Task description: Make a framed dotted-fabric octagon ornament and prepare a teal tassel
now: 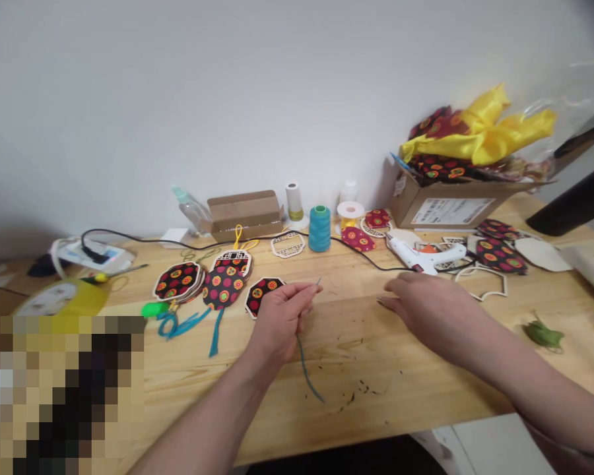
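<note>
My left hand (287, 313) is closed in a pinch on a thin blue cord (304, 369). One short end pokes up past the fingertips, and the longer end dangles below toward the table. To the right, my right hand (420, 307) hovers over the wood with thumb and fingers slightly apart, nothing visible between them. Just beyond it lies a white glue gun (418, 254). Behind my left hand, partly covered by it, is a flower-patterned octagonal piece (262, 293) with a pale wooden rim. A spool of blue thread (319, 229) stands upright farther back.
Left of my hands lie a tasselled ornament (225, 280) and a stack of patterned pieces (178, 280). A cardboard box (445, 204) full of fabric stands back right. A black cable (202, 242) crosses the table. Wooden frames (482, 282) and a green bundle (543, 332) lie right.
</note>
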`<action>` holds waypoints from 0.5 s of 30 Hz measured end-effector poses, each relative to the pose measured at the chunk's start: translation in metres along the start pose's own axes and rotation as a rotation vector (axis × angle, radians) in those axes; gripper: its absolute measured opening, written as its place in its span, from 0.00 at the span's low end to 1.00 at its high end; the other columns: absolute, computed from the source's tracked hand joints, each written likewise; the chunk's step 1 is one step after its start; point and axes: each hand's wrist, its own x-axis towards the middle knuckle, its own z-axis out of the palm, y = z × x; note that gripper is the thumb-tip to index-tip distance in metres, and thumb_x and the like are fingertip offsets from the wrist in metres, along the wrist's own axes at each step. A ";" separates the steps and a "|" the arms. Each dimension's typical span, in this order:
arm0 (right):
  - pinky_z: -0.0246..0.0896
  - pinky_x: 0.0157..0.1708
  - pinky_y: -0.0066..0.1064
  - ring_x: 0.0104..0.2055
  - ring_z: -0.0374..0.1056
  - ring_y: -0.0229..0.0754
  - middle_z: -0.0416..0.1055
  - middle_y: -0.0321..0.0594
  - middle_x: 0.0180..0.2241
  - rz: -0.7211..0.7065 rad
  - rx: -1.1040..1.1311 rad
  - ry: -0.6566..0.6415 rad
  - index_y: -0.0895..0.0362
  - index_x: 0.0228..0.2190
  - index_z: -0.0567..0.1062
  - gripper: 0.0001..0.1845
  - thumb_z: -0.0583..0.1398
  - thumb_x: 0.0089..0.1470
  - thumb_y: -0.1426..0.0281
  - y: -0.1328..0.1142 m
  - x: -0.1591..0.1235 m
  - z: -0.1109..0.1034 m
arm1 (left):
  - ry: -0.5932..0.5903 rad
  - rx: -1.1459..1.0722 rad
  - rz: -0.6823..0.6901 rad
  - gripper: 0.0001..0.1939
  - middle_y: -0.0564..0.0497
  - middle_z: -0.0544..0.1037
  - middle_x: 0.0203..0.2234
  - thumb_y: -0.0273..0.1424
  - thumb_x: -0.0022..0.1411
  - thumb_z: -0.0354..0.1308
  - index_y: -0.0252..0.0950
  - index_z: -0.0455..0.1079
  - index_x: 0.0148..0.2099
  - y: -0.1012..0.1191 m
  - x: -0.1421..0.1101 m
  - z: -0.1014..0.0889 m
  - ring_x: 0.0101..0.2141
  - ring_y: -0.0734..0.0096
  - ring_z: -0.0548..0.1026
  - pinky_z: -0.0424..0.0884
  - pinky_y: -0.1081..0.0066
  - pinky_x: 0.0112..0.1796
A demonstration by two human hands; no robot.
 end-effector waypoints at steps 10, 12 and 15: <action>0.65 0.40 0.39 0.42 0.68 0.50 0.72 0.52 0.40 0.059 -0.022 0.143 0.62 0.44 0.69 0.19 0.51 0.48 0.77 0.054 -0.051 0.063 | 0.033 -0.010 0.020 0.13 0.59 0.61 0.13 0.35 0.42 0.67 0.31 0.75 0.29 0.000 0.002 0.000 0.14 0.87 0.52 0.44 0.81 0.14; 0.65 0.38 0.38 0.41 0.69 0.51 0.72 0.53 0.38 0.076 0.022 0.150 0.63 0.42 0.68 0.19 0.52 0.45 0.76 0.052 -0.048 0.058 | 0.034 0.000 0.037 0.13 0.59 0.60 0.12 0.35 0.42 0.67 0.30 0.75 0.29 0.000 0.003 0.000 0.14 0.87 0.51 0.44 0.81 0.14; 0.65 0.32 0.34 0.35 0.70 0.47 0.72 0.48 0.36 0.097 0.216 0.150 0.59 0.41 0.66 0.16 0.54 0.47 0.71 0.047 -0.041 0.042 | 0.037 0.014 0.058 0.14 0.60 0.59 0.12 0.36 0.43 0.66 0.30 0.75 0.29 0.000 0.003 0.000 0.13 0.87 0.51 0.43 0.81 0.14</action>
